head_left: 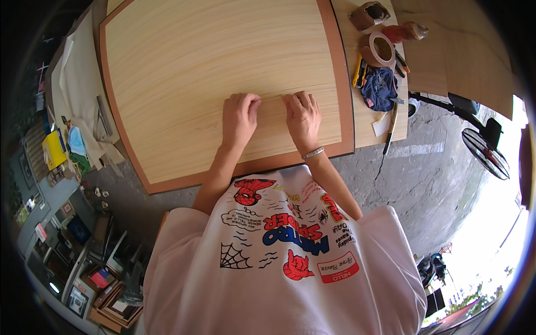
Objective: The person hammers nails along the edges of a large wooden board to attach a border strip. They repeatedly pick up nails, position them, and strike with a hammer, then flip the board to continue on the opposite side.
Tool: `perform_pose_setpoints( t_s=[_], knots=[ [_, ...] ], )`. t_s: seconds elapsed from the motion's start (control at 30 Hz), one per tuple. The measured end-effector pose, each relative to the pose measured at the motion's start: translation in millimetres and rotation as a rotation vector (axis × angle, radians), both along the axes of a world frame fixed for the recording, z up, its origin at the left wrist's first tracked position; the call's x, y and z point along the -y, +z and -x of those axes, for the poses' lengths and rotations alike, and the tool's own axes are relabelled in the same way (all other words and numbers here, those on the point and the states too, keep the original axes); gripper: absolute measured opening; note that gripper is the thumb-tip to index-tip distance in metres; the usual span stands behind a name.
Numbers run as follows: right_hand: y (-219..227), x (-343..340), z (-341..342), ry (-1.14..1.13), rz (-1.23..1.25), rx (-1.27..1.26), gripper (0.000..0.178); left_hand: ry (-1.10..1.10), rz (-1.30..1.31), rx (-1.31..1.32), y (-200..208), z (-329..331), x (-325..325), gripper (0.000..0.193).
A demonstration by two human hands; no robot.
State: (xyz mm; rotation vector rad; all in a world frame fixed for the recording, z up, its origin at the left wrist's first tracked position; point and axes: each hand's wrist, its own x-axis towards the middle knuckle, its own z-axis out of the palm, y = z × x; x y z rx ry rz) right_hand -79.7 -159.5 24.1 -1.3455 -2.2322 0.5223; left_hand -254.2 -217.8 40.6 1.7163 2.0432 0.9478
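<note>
Before me lies a large pale wooden panel with a brown border along its edges. Over its near half, my left hand is closed, fingertips pinched together and turned inward. My right hand, with a bracelet on the wrist, is curled the same way a short distance to the right. A faint thin line runs across the wood between the two hands; whether it is a thread they hold or wood grain I cannot make out. What the fingertips grip, if anything, is too small to name.
On a ledge to the right are a tape roll, yellow cutter, dark blue cloth, reddish bottle, brown box and brush. A fan stands beyond. Large pale sheets lie left.
</note>
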Motion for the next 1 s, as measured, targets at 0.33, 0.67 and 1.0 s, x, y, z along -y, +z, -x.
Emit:
perform_pose_setpoints(
  t_s=[0.33, 0.67, 1.0],
  knots=[
    [-3, -17, -10, 0.097, 0.099, -0.039, 0.004, -0.12, 0.058, -0.079, -8, -25, -26, 0.011],
    [-14, -103, -147, -0.404, -0.043, -0.207, 0.007, -0.179, 0.106, -0.214, -5, -31, -34, 0.002],
    [-3, -135, -175, -0.27, -0.137, 0.047, 0.007, -0.076, 0.105, -0.116, 5, -20, -33, 0.004]
  ],
)
